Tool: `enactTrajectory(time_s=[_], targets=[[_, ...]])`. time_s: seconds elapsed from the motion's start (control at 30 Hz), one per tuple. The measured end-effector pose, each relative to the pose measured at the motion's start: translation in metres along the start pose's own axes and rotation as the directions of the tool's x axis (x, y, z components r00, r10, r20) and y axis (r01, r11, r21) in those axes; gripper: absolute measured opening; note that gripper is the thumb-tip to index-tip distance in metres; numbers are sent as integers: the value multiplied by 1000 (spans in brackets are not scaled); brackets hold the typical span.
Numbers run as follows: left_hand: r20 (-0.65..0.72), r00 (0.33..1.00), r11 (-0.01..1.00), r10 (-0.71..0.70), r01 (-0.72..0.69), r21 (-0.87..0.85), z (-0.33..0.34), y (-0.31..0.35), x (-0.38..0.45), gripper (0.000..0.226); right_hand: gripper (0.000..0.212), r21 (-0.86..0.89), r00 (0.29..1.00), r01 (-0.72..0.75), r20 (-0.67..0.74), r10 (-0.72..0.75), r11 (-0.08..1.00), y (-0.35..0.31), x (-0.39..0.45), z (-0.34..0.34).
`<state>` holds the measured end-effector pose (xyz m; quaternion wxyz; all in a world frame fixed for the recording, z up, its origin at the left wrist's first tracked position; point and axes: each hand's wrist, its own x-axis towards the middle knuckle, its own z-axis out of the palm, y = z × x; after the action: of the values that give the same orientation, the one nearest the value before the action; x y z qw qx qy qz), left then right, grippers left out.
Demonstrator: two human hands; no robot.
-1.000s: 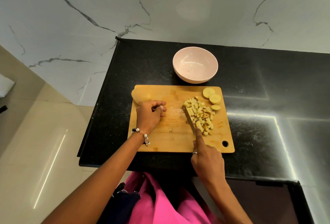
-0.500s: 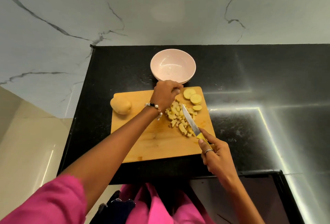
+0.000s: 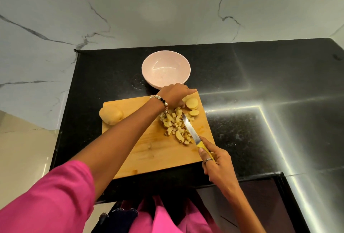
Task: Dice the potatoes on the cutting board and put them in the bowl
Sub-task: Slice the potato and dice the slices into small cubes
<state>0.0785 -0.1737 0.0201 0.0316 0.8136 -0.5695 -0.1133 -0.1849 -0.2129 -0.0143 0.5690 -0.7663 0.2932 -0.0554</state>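
Observation:
A wooden cutting board (image 3: 141, 151) lies on the black counter. A heap of diced potato (image 3: 175, 125) sits on its right half, with a few round potato slices (image 3: 192, 103) at the far right corner. A whole potato (image 3: 111, 115) rests at the board's left edge. My left hand (image 3: 175, 95) reaches over the dice to the slices, fingers curled down onto them; what it grips is hidden. My right hand (image 3: 216, 160) holds a yellow-handled knife (image 3: 189, 130), its blade lying along the right side of the dice. The pink bowl (image 3: 147, 69) stands just beyond the board.
The counter's front edge (image 3: 186, 188) runs just below the board, and its left edge drops to the tiled floor. A marble wall rises behind the bowl. Bare black counter (image 3: 270, 121) stretches to the right of the board.
My left hand has crossed from the board's left side, near the whole potato, over to the slices at the far right corner. The knife drew back, its blade now lying beside the dice.

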Motion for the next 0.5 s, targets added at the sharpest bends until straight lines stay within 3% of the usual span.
enactTrajectory(time_s=[0.33,0.43,0.5], targets=[[-286,958,977,-2,-60,-206,0,-10,-31,57,38,-27,999,11,38,-10,1000,-10,3,7],[-380,913,936,-150,7,-352,-1,-7,-54,60,39,-25,999,9,32,-8,1000,-15,2,9],[-458,830,886,-318,90,-454,1,-3,-77,59,40,-50,1000,21,18,-20,999,-20,1,12]])
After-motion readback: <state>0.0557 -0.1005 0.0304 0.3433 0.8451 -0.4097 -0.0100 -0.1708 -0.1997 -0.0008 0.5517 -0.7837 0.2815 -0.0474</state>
